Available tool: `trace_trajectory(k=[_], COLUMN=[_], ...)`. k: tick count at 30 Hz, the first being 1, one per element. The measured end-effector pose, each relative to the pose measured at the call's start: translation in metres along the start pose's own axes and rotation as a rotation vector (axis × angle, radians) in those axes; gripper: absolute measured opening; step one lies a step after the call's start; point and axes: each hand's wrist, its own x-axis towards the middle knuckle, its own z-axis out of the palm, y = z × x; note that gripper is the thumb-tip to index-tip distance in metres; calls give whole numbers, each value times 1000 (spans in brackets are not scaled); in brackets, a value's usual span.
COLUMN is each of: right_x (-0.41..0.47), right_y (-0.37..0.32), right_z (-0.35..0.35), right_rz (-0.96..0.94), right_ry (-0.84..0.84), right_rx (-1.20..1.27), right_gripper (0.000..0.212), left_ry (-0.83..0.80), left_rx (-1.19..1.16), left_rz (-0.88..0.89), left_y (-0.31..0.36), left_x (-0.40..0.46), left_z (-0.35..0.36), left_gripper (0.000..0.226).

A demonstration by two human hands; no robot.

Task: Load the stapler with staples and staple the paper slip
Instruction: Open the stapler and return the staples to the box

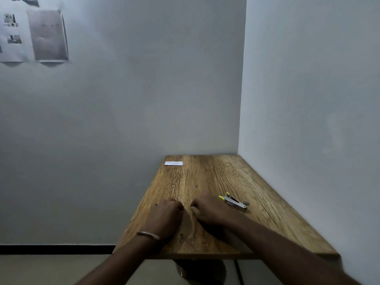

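A small metal stapler (pixel 233 202) with a yellow end lies on the wooden table (pixel 207 177), just right of my right hand (pixel 207 210). A short grey strip of staples (pixel 246 202) rests beside the stapler's far end. The white paper slip (pixel 173 163) lies flat near the table's far left corner. My left hand (pixel 165 217) rests on the table with curled fingers, a metal bangle on its wrist. Both hands sit knuckles up, close together, and hold nothing.
The table stands in a corner, with grey walls (pixel 308 99) behind it and along its right side. Its left edge drops to the floor (pixel 51 268). Printed sheets (pixel 33 36) hang high on the far wall.
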Motion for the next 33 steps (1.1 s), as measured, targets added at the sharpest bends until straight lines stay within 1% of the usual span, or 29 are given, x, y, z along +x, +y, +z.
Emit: trace_trajectory(k=[2, 4, 6, 10, 12, 14, 15, 18, 20, 24, 26, 28, 31, 32, 33], right_x=[1, 1, -3, -16, -25, -35, -40, -52, -56, -54, -50, -47, -44, -44, -44], right_y=[8, 21, 41, 85, 105, 121, 128, 142, 147, 150, 151, 152, 153, 152, 152], right_z=[-5, -14, -25, -46, -52, -52, -52, -50, -48, -41, -36, -32, -30, -30, -30], right_rz=[-8, 12, 51, 198, 282, 354, 382, 429, 423, 406, 396, 383, 390, 388, 381], right_ry=[29, 116, 196, 324, 346, 326, 306, 222, 158, 104, 94, 86, 113, 121, 125], right_rx=[42, 94, 151, 157, 165, 201, 226, 275, 283, 251, 230, 223, 255, 259, 258], right_gripper=[30, 31, 30, 30, 32, 31, 31, 34, 38, 43, 42, 33, 8, 8, 13], left_ry=[34, 80, 78, 55, 38, 2, -18, -60, -65, -77, -91, -98, -86, -80, -76], left_rx=[-44, -123, -210, -305, -332, -348, -356, -385, -360, -318, -323, -309, -305, -319, -338], left_rz=[11, 42, 91, 179, 201, 220, 221, 202, 210, 251, 263, 288, 315, 307, 297], left_y=[-1, 0, 5, 22, 32, 42, 46, 53, 55, 54, 52, 51, 47, 46, 44], left_x=[-1, -1, 0, 5, 9, 12, 13, 14, 15, 15, 14, 14, 13, 13, 13], left_z=[1, 0, 0, 0, 2, 5, 8, 15, 19, 20, 20, 18, 19, 19, 20], left_gripper=[27, 28, 29, 25, 26, 30, 37, 71, 84, 84, 83, 79, 68, 63, 58])
